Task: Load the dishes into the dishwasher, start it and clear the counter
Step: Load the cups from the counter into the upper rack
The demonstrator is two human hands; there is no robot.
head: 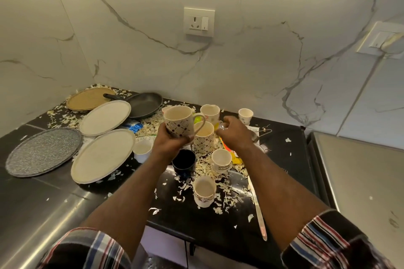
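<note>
Patterned mug (179, 123) lifted above the black counter (54, 179), gripped by the left hand (172, 140).
Cream, diamond-printed; right hand (235, 132) pinches something small and unclear. Cups, plates and pale scraps crowd below.

Black counter (65, 183) (littered with scraps (220, 188)) bears plates (102, 155), cups (220, 160), pan (145, 105).

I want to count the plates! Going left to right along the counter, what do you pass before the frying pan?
Speckled grey round plate → big cream round plate → smaller cream round plate → black frying pan. The tan plate at the back overlaps these, so I left it out.
</note>
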